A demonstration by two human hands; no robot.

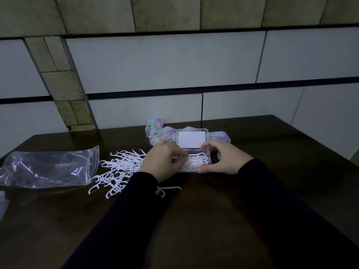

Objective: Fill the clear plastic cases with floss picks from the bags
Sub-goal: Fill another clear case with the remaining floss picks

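The open case (pixel 196 161) sits at table (pixel 291 152) centre, lid up, partly filled. Picks could snag on the rim and spill if pushed in crooked. The left hand (pixel 162 161), curled, pinches floss picks (pixel 177 156) over its 9 o'clock edge. The right hand (pixel 223 159) clasps its 3 o'clock end. Loose picks (pixel 116 169) and the bag (pixel 48 167) lie toward 9 o'clock.

The table (pixel 194 220) is dark wood, polished and faintly glossy. At nine o'clock lies a crinkled, shiny clear plastic bag (pixel 48 167) — beside matt white plastic floss picks (pixel 118 167). The case (pixel 196 158) at twelve is smooth clear plastic.
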